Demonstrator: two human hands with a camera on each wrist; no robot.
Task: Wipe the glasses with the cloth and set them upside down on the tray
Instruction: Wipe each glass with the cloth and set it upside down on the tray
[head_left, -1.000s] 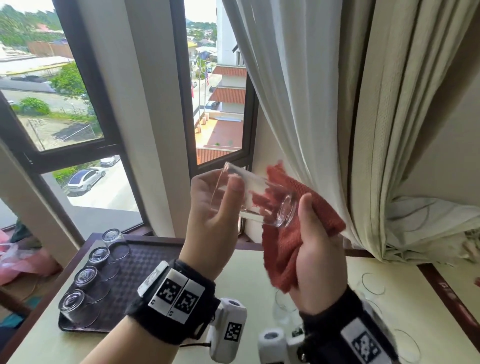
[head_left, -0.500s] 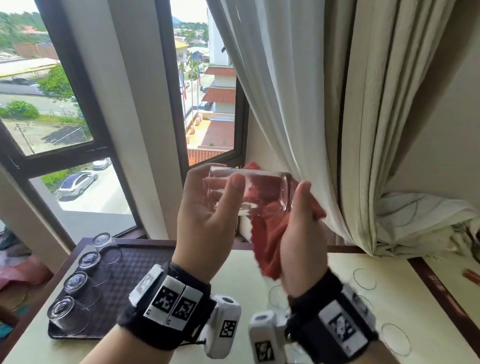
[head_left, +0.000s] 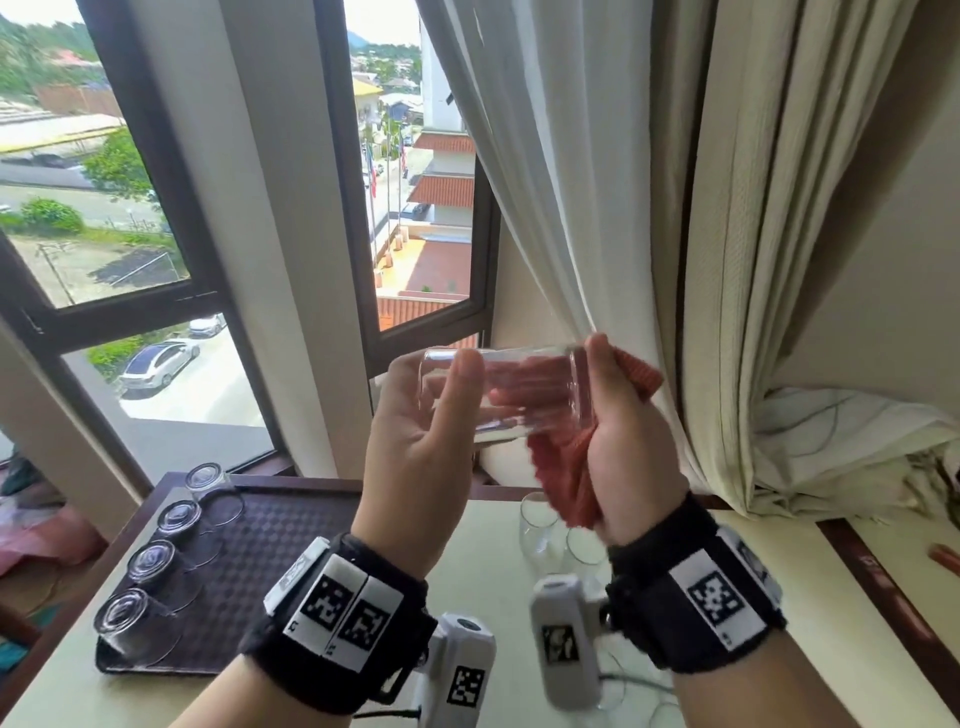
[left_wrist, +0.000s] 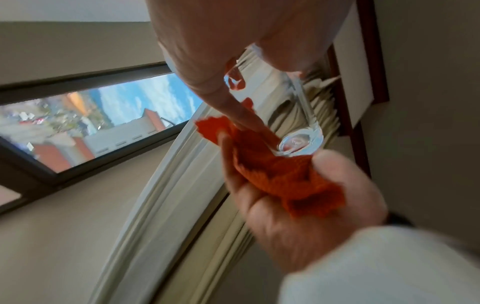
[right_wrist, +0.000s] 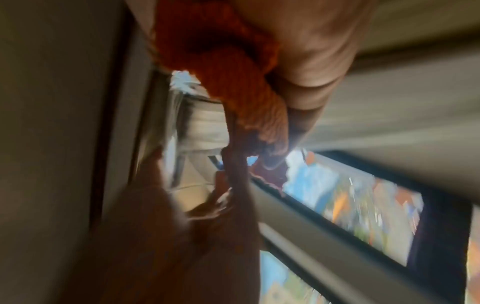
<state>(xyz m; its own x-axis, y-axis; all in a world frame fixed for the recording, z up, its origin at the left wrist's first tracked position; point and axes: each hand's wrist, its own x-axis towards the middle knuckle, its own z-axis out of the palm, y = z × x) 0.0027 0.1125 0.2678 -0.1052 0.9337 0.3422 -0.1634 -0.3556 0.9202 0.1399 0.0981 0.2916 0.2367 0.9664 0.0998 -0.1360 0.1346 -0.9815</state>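
Observation:
A clear glass (head_left: 506, 397) lies on its side in the air in front of the window, its mouth to the left. My left hand (head_left: 431, 421) grips its mouth end, thumb across the front. My right hand (head_left: 621, 436) holds the red cloth (head_left: 563, 467) round the glass's base; the cloth shows through the glass. In the left wrist view the glass base (left_wrist: 301, 143) sits against the cloth (left_wrist: 283, 176). The right wrist view is blurred, showing the cloth (right_wrist: 233, 82) in my palm. Several glasses (head_left: 171, 561) stand upside down on the dark tray (head_left: 270, 561).
More upright glasses (head_left: 540, 530) stand on the cream table (head_left: 753, 597) below my right hand, partly hidden by it. A white curtain (head_left: 597, 208) hangs close behind my right hand. The window frame (head_left: 171, 208) is behind the tray.
The glass has turned from tilted to level and risen a little. My right hand has shifted the cloth round the base, with my thumb now over the glass's end.

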